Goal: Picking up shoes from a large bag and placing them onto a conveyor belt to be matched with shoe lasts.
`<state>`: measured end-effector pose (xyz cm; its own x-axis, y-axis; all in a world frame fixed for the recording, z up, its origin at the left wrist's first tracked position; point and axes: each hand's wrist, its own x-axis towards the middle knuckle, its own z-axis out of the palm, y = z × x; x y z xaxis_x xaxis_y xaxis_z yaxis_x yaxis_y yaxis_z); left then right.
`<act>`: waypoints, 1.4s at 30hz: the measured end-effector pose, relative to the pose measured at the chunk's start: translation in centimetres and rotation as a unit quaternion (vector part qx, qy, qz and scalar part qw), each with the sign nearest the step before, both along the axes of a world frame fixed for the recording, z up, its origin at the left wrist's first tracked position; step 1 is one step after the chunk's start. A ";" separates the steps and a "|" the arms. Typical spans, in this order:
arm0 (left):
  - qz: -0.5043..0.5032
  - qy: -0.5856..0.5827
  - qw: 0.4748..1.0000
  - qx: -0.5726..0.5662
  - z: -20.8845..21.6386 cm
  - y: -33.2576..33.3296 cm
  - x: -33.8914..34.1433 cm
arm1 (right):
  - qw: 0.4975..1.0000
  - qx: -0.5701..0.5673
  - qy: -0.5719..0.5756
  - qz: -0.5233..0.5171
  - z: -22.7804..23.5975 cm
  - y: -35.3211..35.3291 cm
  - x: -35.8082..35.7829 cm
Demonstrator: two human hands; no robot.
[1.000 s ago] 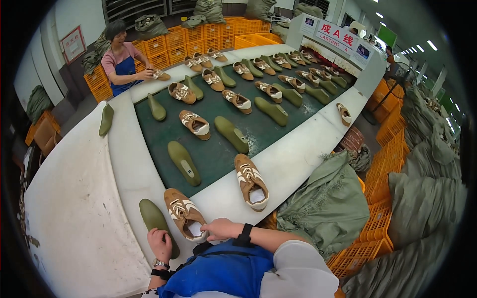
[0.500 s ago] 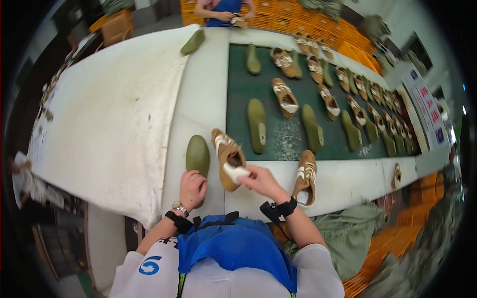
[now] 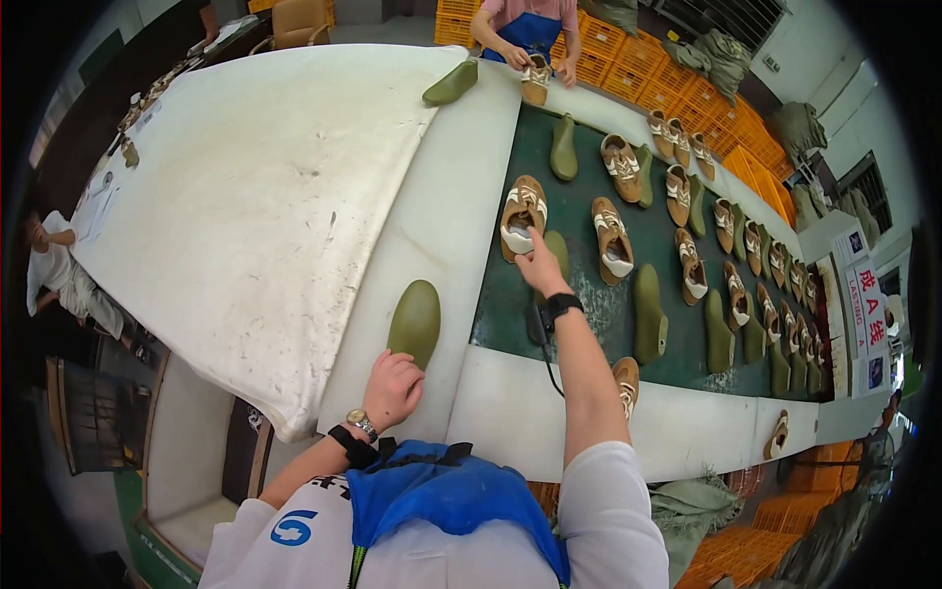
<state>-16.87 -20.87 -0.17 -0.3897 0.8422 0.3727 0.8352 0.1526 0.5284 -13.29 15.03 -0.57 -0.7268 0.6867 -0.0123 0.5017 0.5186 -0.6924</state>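
My right hand (image 3: 540, 265), arm stretched forward, pinches the white heel of a brown sneaker (image 3: 525, 204) with white stripes. That sneaker stands at the left edge of the green conveyor belt (image 3: 500, 304), its toe pointing away from me. Partly hidden by my right hand, a green shoe last (image 3: 556, 253) lies beside it. Close to my body, my left hand (image 3: 394, 389) has its fingers curled over the near end of another green shoe last (image 3: 415, 319), which rests on the white tabletop. My palm hides the end of that last.
Several sneakers (image 3: 613, 240) and green lasts (image 3: 649, 314) stand in rows along the belt. One sneaker (image 3: 626, 383) sits on the near white ledge, partly behind my forearm. Across the table a co-worker (image 3: 530, 34) handles a sneaker. Orange crates (image 3: 628, 64) are stacked behind.
My right hand has carried the sneaker forward from the white tabletop to the belt's left edge. My left hand stays at the green last. The view has shifted.
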 end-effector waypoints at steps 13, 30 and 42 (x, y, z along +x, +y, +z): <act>-0.024 0.030 0.998 0.056 -0.6 1.2 -0.8 | 0.925 0.286 -0.083 -0.238 1.9 -9.8 32.7; 0.027 -0.107 0.991 0.073 0.4 -0.5 4.6 | 0.976 -0.071 0.181 0.096 5.5 -21.1 20.4; 0.006 -0.661 0.736 0.145 8.5 -14.7 5.6 | 0.861 -0.204 0.128 0.447 9.7 -31.6 9.6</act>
<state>-11.24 -35.60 8.34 -0.5793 0.7960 -0.1755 -0.4394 -0.1236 0.8898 -3.73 -16.60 9.16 -0.9776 -0.1729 0.1201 -0.1692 0.3057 -0.9370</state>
